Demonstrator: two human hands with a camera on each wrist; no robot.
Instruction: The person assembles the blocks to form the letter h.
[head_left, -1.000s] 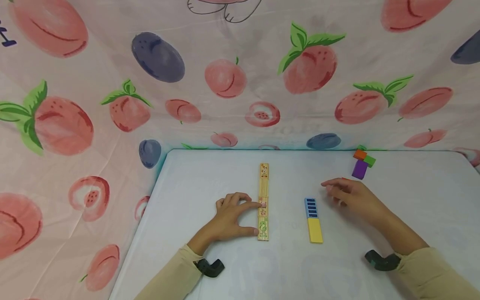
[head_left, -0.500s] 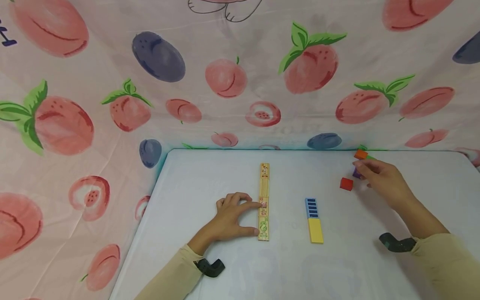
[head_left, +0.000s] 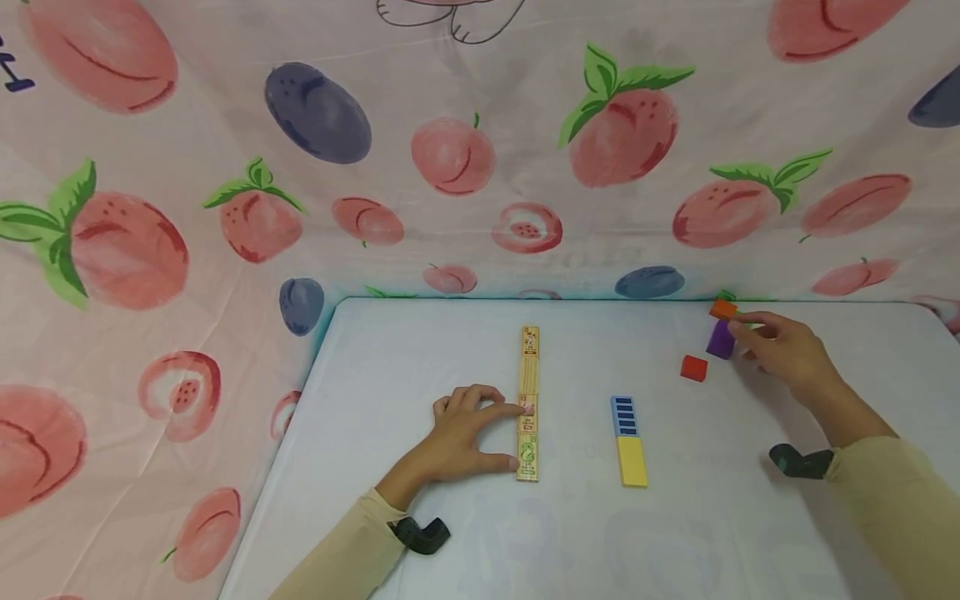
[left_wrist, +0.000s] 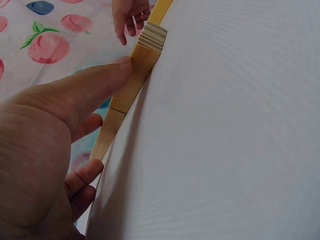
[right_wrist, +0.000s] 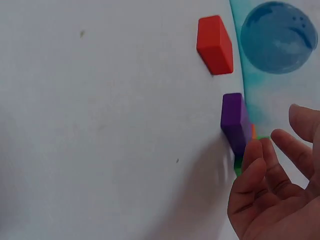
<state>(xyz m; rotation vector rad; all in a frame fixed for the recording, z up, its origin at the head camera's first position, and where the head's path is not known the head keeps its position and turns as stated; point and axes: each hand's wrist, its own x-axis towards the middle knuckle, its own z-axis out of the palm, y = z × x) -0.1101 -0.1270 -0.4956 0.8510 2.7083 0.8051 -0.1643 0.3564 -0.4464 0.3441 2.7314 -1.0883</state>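
My left hand (head_left: 461, 433) touches the left side of a straight row of wooden domino-like blocks (head_left: 528, 375) with pictures on their faces. Its index fingertip lies on a pink-pictured block, and its thumb meets the green-pictured end block (head_left: 527, 457). In the left wrist view the thumb (left_wrist: 95, 82) presses along the wood. My right hand (head_left: 787, 350), fingers loosely bent and holding nothing, hovers beside a purple block (head_left: 721, 340). An orange block (head_left: 723, 309) lies behind the purple one. A green block (right_wrist: 238, 166) is mostly hidden by the fingers. Nearer me is a red block (head_left: 693, 368).
Between the hands, a blue block with dark bars (head_left: 624, 416) lies end to end with a yellow block (head_left: 632, 462). The white table (head_left: 525, 542) meets a fruit-print cloth (head_left: 450, 75) at its back and left edges.
My right hand has moved right and away from me, from beside the red block to the purple one, bringing the red block into full view. The left hand has stayed still.
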